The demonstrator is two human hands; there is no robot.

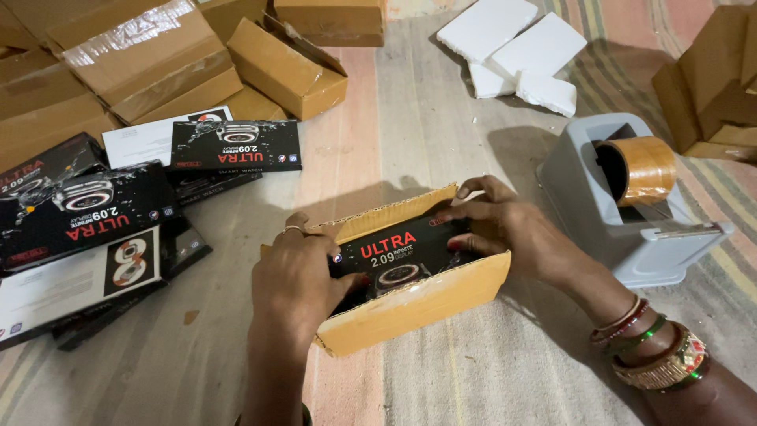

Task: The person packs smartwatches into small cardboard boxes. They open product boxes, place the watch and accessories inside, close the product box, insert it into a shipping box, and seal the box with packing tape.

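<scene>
Striped floor mat [441,118]: both hands [394,252] grip a black product box [402,251] inside an open cardboard carton [418,304].

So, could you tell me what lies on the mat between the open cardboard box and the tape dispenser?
Head view: only bare striped mat between the cardboard box and tape dispenser, crossed above by the right hand.

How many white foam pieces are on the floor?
4. The white foam pieces lie together at the top, above the grey tape dispenser: two big slabs and two smaller chunks. More might be hidden underneath.
</scene>
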